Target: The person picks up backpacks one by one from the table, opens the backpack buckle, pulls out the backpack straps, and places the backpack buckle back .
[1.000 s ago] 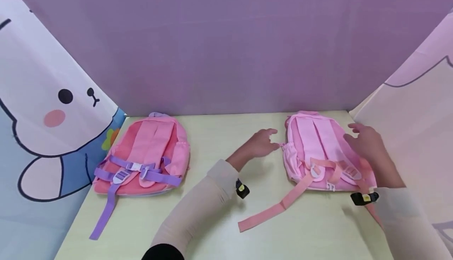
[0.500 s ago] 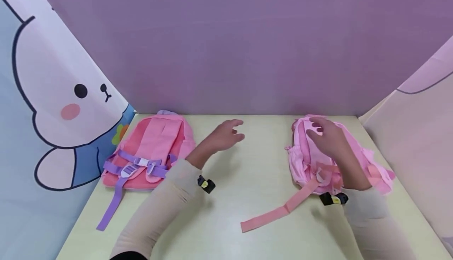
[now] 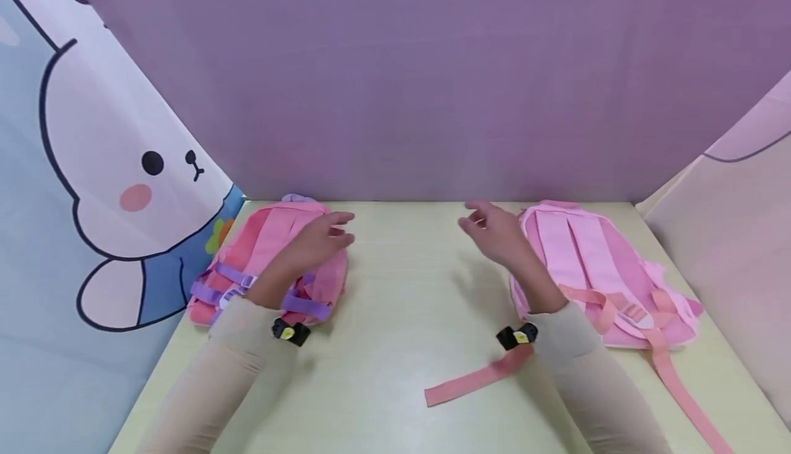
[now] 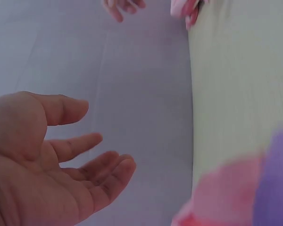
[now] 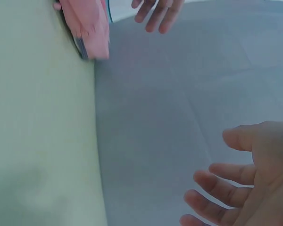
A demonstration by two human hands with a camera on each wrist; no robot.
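Two small backpacks lie on the table with their strap sides up. The left one is a coral-pink backpack [image 3: 262,234] with purple straps and a pale buckle. My left hand [image 3: 315,241] is raised over it, overlapping its right part in the head view; its fingers are loosely spread and hold nothing. The lighter pink backpack [image 3: 575,248] with peach straps lies at the right. Just left of its top, my right hand [image 3: 494,234] hovers with relaxed fingers around nothing. Both palms [image 4: 33,174] face inward. My right forearm hides part of the light pink backpack's left side.
The pale table [image 3: 402,303] backs onto a purple cloth wall [image 3: 420,83]. A printed rabbit panel [image 3: 123,165] stands at the left, another printed panel [image 3: 741,255] at the right. One loose peach strap [image 3: 476,380] trails toward the table's middle, another [image 3: 686,392] toward the front right.
Both hands have moved left: the left from the middle to over the coral backpack, the right from the light pink backpack's right side across to its left. The view has shifted slightly.
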